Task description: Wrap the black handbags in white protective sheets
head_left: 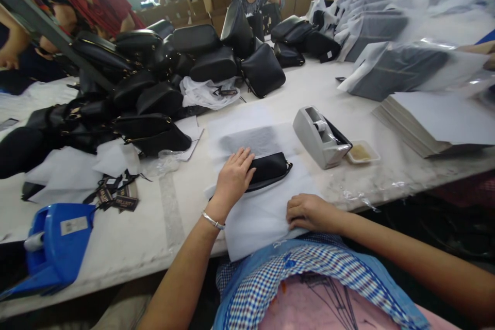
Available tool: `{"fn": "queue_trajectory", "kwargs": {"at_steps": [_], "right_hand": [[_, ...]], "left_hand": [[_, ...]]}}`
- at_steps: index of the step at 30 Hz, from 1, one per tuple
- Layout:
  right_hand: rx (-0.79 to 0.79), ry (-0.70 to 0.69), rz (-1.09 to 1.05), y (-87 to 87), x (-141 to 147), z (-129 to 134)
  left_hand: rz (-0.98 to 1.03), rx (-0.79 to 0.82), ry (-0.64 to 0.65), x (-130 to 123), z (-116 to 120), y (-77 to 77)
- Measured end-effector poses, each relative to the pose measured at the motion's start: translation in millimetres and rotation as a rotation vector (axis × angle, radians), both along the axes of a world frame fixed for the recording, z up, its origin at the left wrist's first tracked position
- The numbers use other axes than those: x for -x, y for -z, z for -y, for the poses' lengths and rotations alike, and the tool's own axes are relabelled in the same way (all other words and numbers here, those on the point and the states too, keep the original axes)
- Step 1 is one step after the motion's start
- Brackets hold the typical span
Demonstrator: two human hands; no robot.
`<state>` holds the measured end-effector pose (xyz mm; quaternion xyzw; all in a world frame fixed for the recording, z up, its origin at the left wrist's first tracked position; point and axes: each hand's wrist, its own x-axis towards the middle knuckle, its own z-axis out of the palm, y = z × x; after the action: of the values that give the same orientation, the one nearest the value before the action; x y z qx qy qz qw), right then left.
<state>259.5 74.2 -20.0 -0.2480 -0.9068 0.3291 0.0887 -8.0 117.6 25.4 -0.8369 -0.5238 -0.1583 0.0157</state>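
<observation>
A small black bag [268, 169] lies on a sheet of white tissue paper [255, 216] in front of me. My left hand [235, 175] rests flat over the bag's left part, fingers stretched out. A translucent layer covers something dark [251, 140] just behind the bag. At the near right edge of the tissue paper is my right hand [309, 212], its fingers curled against the sheet. The fingertips are partly hidden, but they appear to pinch the paper's edge.
Black handbags [212, 64] are heaped at the back and left. To the right stand a grey tape dispenser [320, 136], a small plastic tray [363, 152] and stacked cardboard sheets [441, 118]. A blue tape dispenser [62, 242] sits front left, near brown tags [119, 197]. Other people work around the table.
</observation>
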Motion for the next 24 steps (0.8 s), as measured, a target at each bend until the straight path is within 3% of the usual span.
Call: {"fn": "queue_trajectory", "kwargs": {"at_steps": [5,9,13,17,20,24], "right_hand": [[0.237,0.096,-0.047,-28.4,4,-11],[0.33,0.236,-0.109,-62.0,13,-36],[0.354,0.312,-0.113,-83.4,26,-74],[0.29,0.325,-0.118,-89.4,40,-113],[0.258,0.335,-0.127,-90.0,47,-137],[0.203,0.346,-0.13,-93.5,51,-148]], "left_hand": [[0.025,0.068,0.009,4,-3,-8.4],[0.045,0.199,0.019,10,-8,-27.5],[0.047,0.401,0.025,16,-17,-56.6],[0.055,0.539,0.068,19,-22,-79.3],[0.035,0.502,0.106,17,-21,-78.8],[0.013,0.351,-0.002,6,-15,-57.8]]}}
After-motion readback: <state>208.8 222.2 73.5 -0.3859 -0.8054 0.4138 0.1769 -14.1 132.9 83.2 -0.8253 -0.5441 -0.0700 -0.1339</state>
